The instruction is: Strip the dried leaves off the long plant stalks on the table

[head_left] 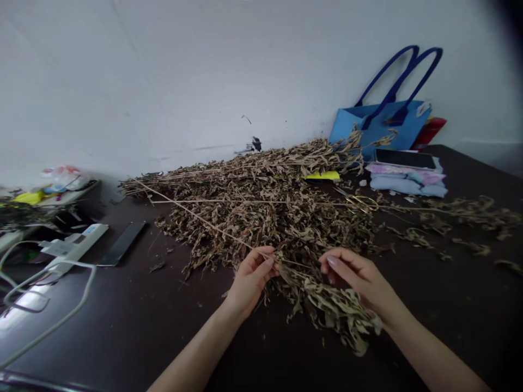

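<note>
My left hand (252, 282) pinches a long, thin dried stem (206, 222) between thumb and fingers. The stem slants up and left across a heap of dried leafy plants (261, 215). On its near end, to the right of that hand, hangs a cluster of curled grey-green leaves (337, 302). Just above and beside these leaves is my right hand (362, 280), thumb and fingertips drawn together. What lies between those fingertips, if anything, is too small to make out. Beyond the hands, scissors with gold handles (362, 203) lie at the heap's right edge.
Another long stem (400, 208) crosses the heap to the right. Behind stand a blue bag (379, 122) and a phone (404, 159) on folded cloth (408, 182). At left are a power strip (79, 247), a cable (77, 305) and a dark flat slab (122, 244).
</note>
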Demonstrator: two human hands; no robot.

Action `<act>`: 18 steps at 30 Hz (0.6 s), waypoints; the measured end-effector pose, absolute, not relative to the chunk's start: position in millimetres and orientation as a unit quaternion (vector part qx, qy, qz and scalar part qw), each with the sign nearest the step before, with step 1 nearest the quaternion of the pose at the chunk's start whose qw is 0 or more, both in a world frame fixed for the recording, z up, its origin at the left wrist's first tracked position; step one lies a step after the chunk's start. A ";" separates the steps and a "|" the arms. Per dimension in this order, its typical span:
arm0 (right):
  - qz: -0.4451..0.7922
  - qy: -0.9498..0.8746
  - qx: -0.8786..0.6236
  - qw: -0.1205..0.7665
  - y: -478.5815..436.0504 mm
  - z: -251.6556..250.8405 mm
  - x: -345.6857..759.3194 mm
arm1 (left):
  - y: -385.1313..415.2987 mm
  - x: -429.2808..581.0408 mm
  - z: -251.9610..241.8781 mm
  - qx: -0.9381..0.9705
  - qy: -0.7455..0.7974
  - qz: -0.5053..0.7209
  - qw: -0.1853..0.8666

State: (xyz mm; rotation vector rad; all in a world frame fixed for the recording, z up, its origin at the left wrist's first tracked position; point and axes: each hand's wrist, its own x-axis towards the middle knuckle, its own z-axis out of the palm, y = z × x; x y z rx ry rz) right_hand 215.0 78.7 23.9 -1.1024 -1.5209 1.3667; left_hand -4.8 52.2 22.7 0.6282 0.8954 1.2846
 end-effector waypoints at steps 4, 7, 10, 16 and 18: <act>0.507 -0.660 -0.445 0.332 77.2 22.3 213.7 | 51.2 -6.8 22.1 0.297 0.408 0.557 0.660; 0.401 -0.719 -0.453 0.342 76.9 18.6 212.2 | 50.9 -7.1 20.2 0.308 0.423 0.543 0.657; 0.304 -0.765 -0.447 0.349 78.1 12.9 212.4 | 50.8 -5.7 17.7 0.319 0.432 0.535 0.652; 0.272 -0.758 -0.484 0.341 83.3 9.1 218.5 | 51.3 -5.1 15.7 0.327 0.439 0.529 0.648; 0.301 -0.744 -0.492 0.337 83.3 12.3 219.4 | 51.4 -5.3 16.0 0.329 0.440 0.529 0.647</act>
